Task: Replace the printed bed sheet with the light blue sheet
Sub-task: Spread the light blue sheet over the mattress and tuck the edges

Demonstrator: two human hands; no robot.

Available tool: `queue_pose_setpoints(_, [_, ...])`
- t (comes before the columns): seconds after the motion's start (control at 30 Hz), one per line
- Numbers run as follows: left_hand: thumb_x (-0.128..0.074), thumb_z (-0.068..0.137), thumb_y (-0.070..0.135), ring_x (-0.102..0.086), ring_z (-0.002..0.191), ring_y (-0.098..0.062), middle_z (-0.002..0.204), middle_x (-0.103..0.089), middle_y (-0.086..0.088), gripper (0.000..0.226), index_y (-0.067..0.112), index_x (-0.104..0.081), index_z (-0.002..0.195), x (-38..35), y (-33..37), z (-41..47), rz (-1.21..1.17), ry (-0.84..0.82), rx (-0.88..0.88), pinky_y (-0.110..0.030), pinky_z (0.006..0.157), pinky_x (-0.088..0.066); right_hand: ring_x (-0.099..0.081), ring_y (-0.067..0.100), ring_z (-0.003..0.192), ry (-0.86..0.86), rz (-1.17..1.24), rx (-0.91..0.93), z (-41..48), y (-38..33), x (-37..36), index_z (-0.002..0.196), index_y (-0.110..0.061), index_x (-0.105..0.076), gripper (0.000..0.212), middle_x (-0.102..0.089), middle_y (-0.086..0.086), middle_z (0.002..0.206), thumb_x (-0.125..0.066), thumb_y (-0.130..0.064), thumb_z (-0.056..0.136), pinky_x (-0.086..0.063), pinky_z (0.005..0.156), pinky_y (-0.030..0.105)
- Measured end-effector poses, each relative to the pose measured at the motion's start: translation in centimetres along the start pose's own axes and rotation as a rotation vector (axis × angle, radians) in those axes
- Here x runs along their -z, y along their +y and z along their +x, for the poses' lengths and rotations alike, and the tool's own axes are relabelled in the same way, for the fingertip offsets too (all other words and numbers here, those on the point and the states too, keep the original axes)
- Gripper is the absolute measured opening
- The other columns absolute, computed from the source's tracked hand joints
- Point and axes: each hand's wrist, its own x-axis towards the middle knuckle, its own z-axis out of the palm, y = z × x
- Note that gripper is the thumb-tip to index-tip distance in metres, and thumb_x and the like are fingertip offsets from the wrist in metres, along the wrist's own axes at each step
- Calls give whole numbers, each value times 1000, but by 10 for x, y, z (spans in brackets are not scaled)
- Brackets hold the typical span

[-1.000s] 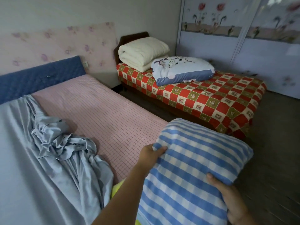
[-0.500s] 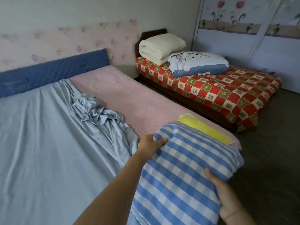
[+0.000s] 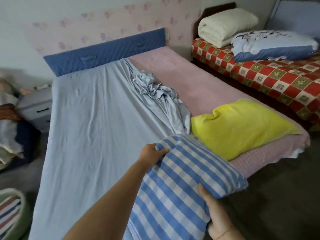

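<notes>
Fingers (image 3: pixel 161 151) of left hand (image 3: pixel 152 152) pinching the far edge of a blue checked pillow (image 3: pixel 181 184); right hand (image 3: pixel 216 217) gripping its near corner, thumb on top. Just beyond, a yellow pillow (image 3: pixel 239 129) on the pink mattress pad (image 3: pixel 199 80). Light blue sheet (image 3: pixel 90 122) spread over the bed's left half, bunched along the middle.

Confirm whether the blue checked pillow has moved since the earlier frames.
Yes. The blue checked pillow has come back toward the person, uncovering the yellow pillow on the pink mattress.
</notes>
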Motion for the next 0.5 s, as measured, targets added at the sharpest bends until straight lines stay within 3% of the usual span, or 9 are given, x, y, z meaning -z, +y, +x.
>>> queue_pose_setpoints(0.13, [-73, 84, 39, -55, 65, -11, 69, -58, 3, 30, 17, -57, 71, 56, -52, -14, 82, 61, 17, -17, 55, -41, -49, 40, 124, -77, -52, -152, 6, 77, -34, 123, -20, -58, 81, -53, 15, 138, -87, -46, 52, -37, 107, 55])
queue_pose_setpoints(0.17, [-73, 85, 38, -52, 61, -10, 64, -54, 4, 33, 18, -53, 67, 72, -65, -18, 104, 77, 20, -16, 52, -39, -49, 37, 126, -74, -84, -166, 11, 97, -44, 127, -22, -55, 88, -52, 13, 140, -87, -48, 49, -37, 107, 54])
queue_pose_setpoints(0.23, [-74, 83, 38, -60, 69, -18, 69, -61, 0, 29, 16, -60, 72, 104, -94, -21, 123, 87, 44, -23, 60, -49, -43, 27, 132, -50, -153, -141, 20, 135, -73, 141, -25, -43, 122, -46, 1, 145, -91, -60, 35, -35, 110, 51])
queue_pose_setpoints(0.27, [-75, 83, 38, -65, 78, -23, 78, -67, -5, 28, 12, -65, 80, 121, -108, -22, 123, 89, 58, -32, 70, -54, -39, 25, 136, -69, -144, -147, 24, 152, -88, 145, -23, -38, 123, -42, -1, 148, -89, -63, 40, -32, 113, 49])
queue_pose_setpoints(0.33, [-75, 82, 38, -68, 91, -29, 93, -72, -14, 36, 5, -69, 95, 153, -138, -19, 120, 99, 79, -41, 82, -55, -31, 26, 141, -133, 2, -199, 25, 180, -120, 147, -13, -35, 77, -36, 4, 151, -70, -43, 85, -25, 117, 46])
queue_pose_setpoints(0.37, [-75, 83, 38, -67, 93, -30, 96, -72, -15, 38, 4, -69, 98, 169, -152, -16, 126, 98, 84, -42, 84, -55, -29, 27, 142, -123, 10, -208, 28, 195, -133, 146, -9, -35, 60, -35, 6, 152, -57, -33, 95, -23, 117, 45])
queue_pose_setpoints(0.4, [-74, 83, 38, -67, 94, -29, 98, -71, -15, 38, 4, -69, 100, 184, -165, -13, 137, 92, 88, -42, 86, -54, -30, 26, 142, -127, -32, -198, 35, 215, -142, 145, -9, -37, 61, -36, 7, 152, -59, -32, 94, -24, 117, 45])
queue_pose_setpoints(0.43, [-74, 83, 40, -67, 94, -28, 98, -71, -13, 39, 6, -69, 101, 197, -179, -8, 150, 85, 90, -42, 87, -54, -34, 25, 140, -122, -103, -192, 36, 235, -151, 143, -13, -41, 76, -39, 5, 150, -72, -43, 81, -28, 116, 45])
queue_pose_setpoints(0.5, [-73, 83, 42, -67, 94, -26, 97, -72, -10, 39, 8, -69, 101, 222, -204, 6, 178, 61, 90, -42, 88, -53, -49, 27, 129, -29, -239, -218, 53, 282, -164, 130, -17, -57, 108, -55, 7, 138, -88, -65, 39, -40, 108, 49])
